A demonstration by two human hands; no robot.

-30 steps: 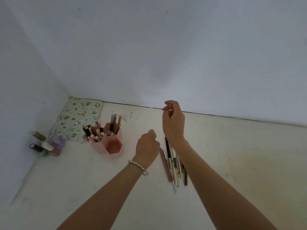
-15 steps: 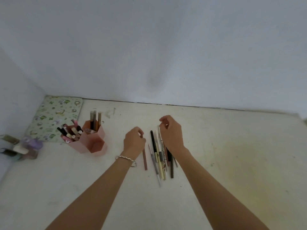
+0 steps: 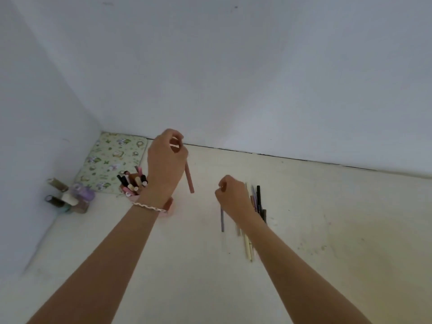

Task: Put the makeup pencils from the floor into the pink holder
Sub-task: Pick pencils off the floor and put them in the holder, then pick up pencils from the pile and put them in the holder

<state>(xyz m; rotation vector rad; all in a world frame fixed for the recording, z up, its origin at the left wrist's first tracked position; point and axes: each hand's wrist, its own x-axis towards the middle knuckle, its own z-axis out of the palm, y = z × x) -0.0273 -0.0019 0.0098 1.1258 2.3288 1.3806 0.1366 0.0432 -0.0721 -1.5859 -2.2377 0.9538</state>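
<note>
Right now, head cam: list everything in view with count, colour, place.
pink plastic holder: one, pink, on the floor, mostly hidden behind the left wrist
sticks in the holder: several, black, brown, pink, cream, leaning out of its top
loose makeup pencils: a pile, count unclear, black, cream, purple, brown, on the floor under the right hand
pink makeup pencil: one, pink, in the air right of the holder
floral fabric mat: one, green patterned, in the floor corner
small bottles: several, brown, white, purple, by the left wall
beaded bracelet: one, white, left wrist
left hand: fingers pinch the pink makeup pencil's top
right hand: fingers curled over the pile, grip unclear
</note>
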